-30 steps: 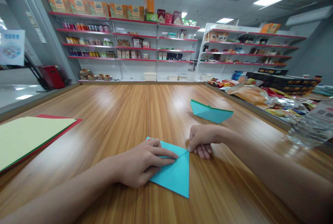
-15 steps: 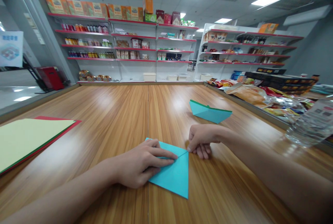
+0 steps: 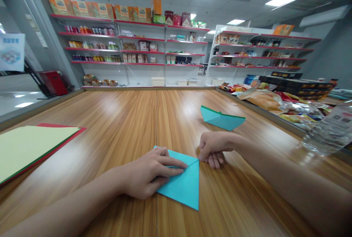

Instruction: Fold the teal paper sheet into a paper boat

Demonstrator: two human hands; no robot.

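Paper (image 3: 184,189), turquoise and folded, lay on the wooden tabletop (image 3: 118,119) under the left hand (image 3: 150,172), its upper corner at the right hand (image 3: 213,150).
The left hand's fingers rested slightly apart, laid across the paper; the right hand's fingers were curled, its thumb by the corner, and whether they pinched it could not be told. Just beyond the right hand sat a turquoise paper boat (image 3: 222,119) with a green edge, farther right a clear plastic bottle (image 3: 327,132); well left of the left hand lay stacked coloured sheets (image 3: 35,145).
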